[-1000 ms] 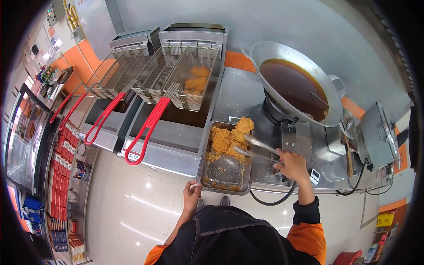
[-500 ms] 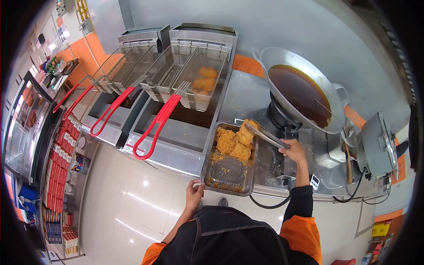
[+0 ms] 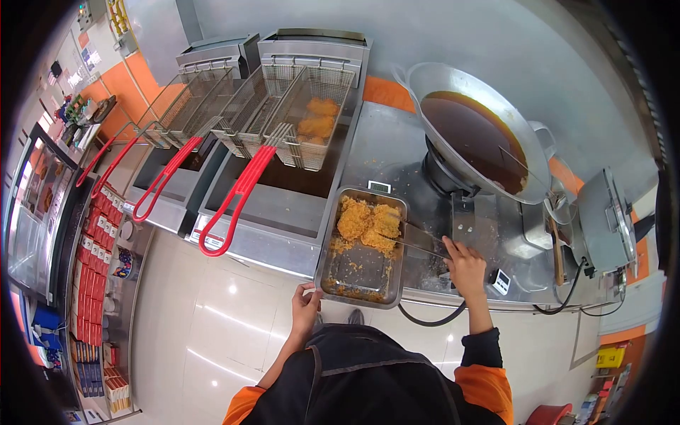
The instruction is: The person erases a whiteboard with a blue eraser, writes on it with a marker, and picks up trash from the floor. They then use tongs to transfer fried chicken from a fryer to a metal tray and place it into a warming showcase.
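Note:
Metal tongs (image 3: 423, 246) are in my right hand (image 3: 466, 269), fingers wrapped round the handle end. Their tips reach into a steel tray (image 3: 360, 300), at the right side of golden breaded pieces (image 3: 370, 224) clustered in its far half. Loose crumbs (image 3: 354, 273) dot the tray floor. My left hand (image 3: 305, 304) is closed at the tray's near left corner, thumb and fingers pinching its rim.
Left of the tray stand deep fryers with wire baskets (image 3: 312, 106) and red handles (image 3: 241, 195); one basket holds fried pieces (image 3: 317, 120). A large wok (image 3: 482, 134) of dark oil sits behind right. Small timers (image 3: 500, 282) and a wall-side hose (image 3: 433, 323) are nearby.
My right hand has lowered the tongs. The breaded piece lifted in them now lies down among the others in the tray. My left hand stays at the tray corner.

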`<state>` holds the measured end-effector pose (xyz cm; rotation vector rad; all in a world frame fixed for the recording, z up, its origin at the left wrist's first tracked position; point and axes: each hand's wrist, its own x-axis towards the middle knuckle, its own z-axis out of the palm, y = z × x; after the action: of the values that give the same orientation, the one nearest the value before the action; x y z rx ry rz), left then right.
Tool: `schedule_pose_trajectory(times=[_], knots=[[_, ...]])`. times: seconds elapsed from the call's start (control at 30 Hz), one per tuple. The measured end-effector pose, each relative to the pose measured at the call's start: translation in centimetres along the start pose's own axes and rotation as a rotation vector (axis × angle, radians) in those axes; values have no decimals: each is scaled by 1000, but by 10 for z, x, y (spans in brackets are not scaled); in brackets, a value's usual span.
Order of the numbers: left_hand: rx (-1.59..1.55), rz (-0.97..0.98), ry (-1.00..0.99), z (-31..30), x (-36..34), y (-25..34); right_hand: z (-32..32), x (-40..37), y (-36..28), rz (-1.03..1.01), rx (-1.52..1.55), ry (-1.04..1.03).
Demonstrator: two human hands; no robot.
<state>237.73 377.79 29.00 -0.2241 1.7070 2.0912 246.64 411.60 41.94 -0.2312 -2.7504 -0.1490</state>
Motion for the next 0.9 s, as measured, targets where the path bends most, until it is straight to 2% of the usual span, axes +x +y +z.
schedule_pose_trajectory(times=[0.07, 0.17, 0.3, 0.6, 0.7, 0.9], knots=[[-13, -12, 1, 1, -1, 4, -20, -2, -4, 16, 9, -47], [-47, -22, -4, 5, -5, 12, -36, -10, -9, -78, -22, -64], [-114, -3, -34, 11, -9, 27, -28, -18, -27, -126, -157, 38], [-143, -1, -92, 30, -21, 54, -10, -15, -65, 78, -335, 22], [-140, 24, -134, 31, -21, 51, -7, -8, -64, 40, -327, 23], [-161, -18, -70, 28, -18, 46, -12, -14, -54, -46, -259, 51]])
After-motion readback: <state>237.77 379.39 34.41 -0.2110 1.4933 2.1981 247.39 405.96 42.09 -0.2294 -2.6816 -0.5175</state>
